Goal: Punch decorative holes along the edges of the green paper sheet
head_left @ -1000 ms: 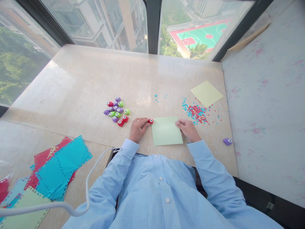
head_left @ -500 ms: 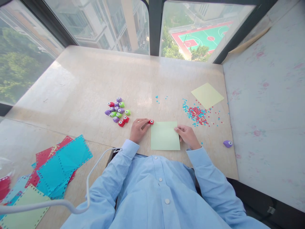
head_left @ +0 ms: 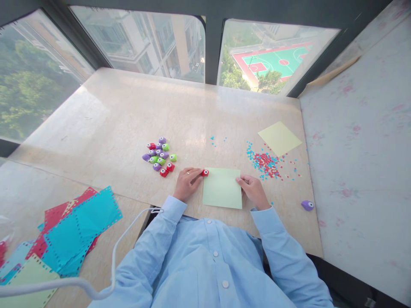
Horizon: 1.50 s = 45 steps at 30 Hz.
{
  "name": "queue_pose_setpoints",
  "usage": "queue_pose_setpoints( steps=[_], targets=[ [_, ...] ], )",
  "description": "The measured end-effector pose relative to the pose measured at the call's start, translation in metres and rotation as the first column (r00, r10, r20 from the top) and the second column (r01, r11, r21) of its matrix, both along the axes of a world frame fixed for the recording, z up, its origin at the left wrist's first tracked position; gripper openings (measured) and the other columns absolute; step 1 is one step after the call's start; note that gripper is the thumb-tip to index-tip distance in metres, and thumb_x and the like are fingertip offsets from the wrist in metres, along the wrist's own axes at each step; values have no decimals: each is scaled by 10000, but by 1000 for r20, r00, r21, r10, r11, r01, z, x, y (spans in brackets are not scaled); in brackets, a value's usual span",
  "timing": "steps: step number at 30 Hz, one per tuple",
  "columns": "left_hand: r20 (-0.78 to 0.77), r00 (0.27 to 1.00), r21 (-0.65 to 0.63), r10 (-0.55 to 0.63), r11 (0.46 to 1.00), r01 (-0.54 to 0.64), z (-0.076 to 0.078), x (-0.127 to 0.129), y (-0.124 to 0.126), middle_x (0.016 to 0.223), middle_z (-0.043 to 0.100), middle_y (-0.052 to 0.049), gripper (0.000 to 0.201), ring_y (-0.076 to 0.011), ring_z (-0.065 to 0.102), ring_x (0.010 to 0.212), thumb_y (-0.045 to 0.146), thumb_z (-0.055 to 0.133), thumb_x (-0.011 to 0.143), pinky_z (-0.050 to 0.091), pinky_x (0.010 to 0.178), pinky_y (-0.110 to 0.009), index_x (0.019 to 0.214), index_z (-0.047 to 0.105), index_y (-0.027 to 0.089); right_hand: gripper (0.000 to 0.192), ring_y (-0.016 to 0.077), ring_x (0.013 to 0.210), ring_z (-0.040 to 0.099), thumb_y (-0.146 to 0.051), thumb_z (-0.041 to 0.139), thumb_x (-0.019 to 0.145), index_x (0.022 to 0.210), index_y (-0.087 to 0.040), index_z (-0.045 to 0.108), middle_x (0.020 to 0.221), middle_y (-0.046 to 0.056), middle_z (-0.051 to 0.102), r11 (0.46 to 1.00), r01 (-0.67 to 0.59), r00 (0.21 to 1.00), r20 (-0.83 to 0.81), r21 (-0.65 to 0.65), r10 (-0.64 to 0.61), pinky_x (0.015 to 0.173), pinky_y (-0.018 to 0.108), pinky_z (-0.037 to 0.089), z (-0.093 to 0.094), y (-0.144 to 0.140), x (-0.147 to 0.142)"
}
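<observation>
At the sheet's top-left corner, we pinch the red punch squarely with our left hand while our right hand, fingers pressing flat, steadies the green paper.

Readable text: none that you could read anywhere in this view.
Green paper sheet: blank, no writing or print.
Yellow paper sheet: blank.
Small punches: round eye-like marks only, no letters or brand.
Sports court outside: painted lines, no numbers.
</observation>
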State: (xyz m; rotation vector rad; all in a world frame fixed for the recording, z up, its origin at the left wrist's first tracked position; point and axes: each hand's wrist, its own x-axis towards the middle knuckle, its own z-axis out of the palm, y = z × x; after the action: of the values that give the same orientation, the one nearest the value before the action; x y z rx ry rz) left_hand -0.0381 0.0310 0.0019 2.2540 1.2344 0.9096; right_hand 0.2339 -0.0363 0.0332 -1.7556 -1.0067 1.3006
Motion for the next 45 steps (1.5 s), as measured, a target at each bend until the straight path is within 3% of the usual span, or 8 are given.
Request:
queue_pose_setpoints(
  steps=[11,26,45],
  targets=[
    [-60,998,49,31,998,-28,6,4,0,1179,689,-85,224,-243,592,1085,248,621,906,493,954,-443,1116,689,214,415,153,471,531,-549,623,769,851,-150,703,623,5,632,999,-6,1000,8,-46,7,441,270,433,4,-3,-1],
    [-46,998,29,33,999,-32,12,6,5,1130,694,-89,194,-233,581,1053,265,622,918,498,929,-412,1083,695,195,431,162,557,563,-541,656,788,879,-130,746,715,45,682,997,21,1000,10,-69,-20,478,266,467,5,-11,-1],
    [-54,998,3,35,999,-35,14,8,5,1129,684,-93,241,-239,583,1057,246,619,903,492,939,-422,1134,659,192,429,171,541,585,-538,626,824,910,-140,759,651,19,659,998,68,989,131,16,-69,465,264,497,-6,-18,-8]
  ],
)
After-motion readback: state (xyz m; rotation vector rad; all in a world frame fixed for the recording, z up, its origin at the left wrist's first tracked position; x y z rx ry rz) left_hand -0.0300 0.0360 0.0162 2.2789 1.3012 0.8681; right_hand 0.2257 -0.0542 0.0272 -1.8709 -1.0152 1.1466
